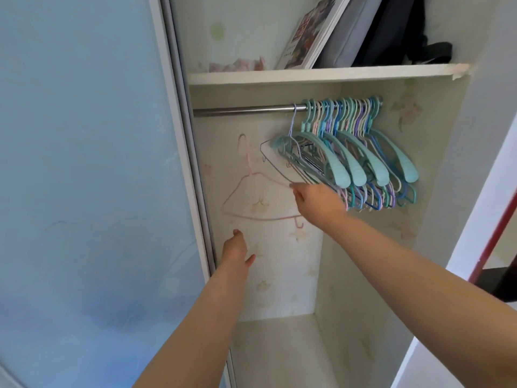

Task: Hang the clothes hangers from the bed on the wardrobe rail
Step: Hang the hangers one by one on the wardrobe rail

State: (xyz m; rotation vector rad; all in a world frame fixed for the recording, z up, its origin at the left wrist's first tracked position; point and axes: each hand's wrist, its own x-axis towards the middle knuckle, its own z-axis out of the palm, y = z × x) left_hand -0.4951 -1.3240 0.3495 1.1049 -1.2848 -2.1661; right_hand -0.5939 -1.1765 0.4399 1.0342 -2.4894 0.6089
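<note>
The pink hanger (263, 191) is in mid-air inside the wardrobe, below the rail (246, 110) and not yet hooked on it. Its hook points up toward 12 o'clock, short of the bare left stretch of rail, and its bottom bar runs roughly 9 to 3 o'clock.

The right hand (316, 200) is the nearer one and carries the load. Its fingers appear to pinch the hanger's right shoulder wire — the exact contact is blurred. From those fingers the hanger's body lies toward 9 o'clock and the hook toward 10 to 11 o'clock. The right arm is stretched well forward and upward from 5 o'clock.

The left hand (236, 252) sits just below the hanger's lower left corner, at about 7 o'clock from it, apart from the wire. Its fingers are loose and hold nothing; thumb splayed to the right.

The hung hangers (363, 152) crowd the right end of the rail, just beside the right hand at 1 o'clock.

Judgement: the coming move calls for a lift toward 12 o'clock so the hook clears and drops over the rail, left of the hung group.
</note>
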